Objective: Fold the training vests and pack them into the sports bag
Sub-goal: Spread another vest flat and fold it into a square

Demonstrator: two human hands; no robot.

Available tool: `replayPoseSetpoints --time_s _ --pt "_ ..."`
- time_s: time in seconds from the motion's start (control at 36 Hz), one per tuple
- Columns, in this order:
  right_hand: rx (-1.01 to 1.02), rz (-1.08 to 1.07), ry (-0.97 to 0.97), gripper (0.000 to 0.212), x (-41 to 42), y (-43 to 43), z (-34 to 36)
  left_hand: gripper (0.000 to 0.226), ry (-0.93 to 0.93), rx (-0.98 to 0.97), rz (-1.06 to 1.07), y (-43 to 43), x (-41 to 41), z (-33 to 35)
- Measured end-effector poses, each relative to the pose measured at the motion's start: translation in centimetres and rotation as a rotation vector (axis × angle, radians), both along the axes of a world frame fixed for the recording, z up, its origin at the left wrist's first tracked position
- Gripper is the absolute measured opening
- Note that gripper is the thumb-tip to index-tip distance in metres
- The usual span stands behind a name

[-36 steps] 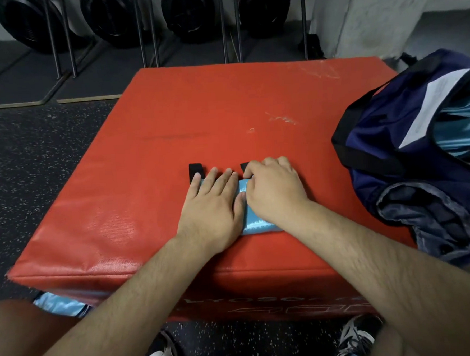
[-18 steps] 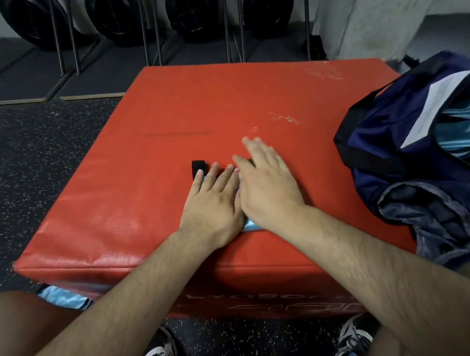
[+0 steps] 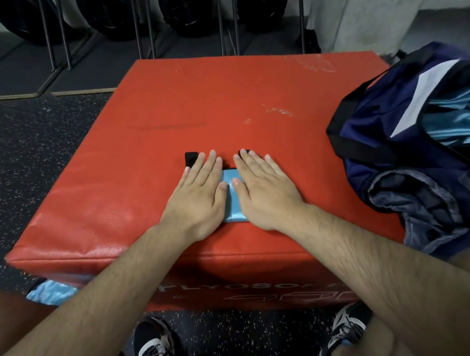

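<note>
A folded light-blue training vest (image 3: 233,197) with black strap ends lies near the front edge of the red padded box (image 3: 149,144). My left hand (image 3: 199,196) lies flat on its left half, fingers straight. My right hand (image 3: 262,192) presses flat on its right half. Only a narrow blue strip shows between the hands. The navy sports bag (image 3: 408,145) stands open on the box's right side, with light-blue vests (image 3: 456,120) inside it.
Another light-blue vest (image 3: 51,292) lies on the floor under the box's front left corner. Black weight plates on a metal rack (image 3: 136,21) stand behind the box. A white pillar (image 3: 369,12) rises at the back right. My shoes rest on the speckled floor below.
My right hand went from curled fingers to flat. Both hands have slid apart sideways over the vest, uncovering a blue strip between them.
</note>
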State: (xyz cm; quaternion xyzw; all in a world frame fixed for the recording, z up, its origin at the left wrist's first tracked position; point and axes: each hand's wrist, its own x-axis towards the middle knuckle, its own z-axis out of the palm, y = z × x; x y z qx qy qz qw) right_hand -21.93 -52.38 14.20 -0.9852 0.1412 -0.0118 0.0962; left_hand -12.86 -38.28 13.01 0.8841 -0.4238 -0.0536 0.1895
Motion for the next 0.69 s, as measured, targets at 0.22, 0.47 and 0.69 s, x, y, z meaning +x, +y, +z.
replayPoseSetpoints --time_s 0.22,0.47,0.69 --pt "-0.234 0.130 -0.012 0.060 0.5 0.0 1.2 0.054 0.071 0.020 0.093 0.7 0.5 0.3" --pt "-0.230 0.299 0.058 0.048 2.9 0.8 2.9 0.058 0.195 -0.077 0.234 0.3 1.1 1.0" --pt "-0.029 0.123 0.294 0.017 3.1 1.0 6.1 0.092 0.175 -0.145 0.308 1.0 1.3 2.0"
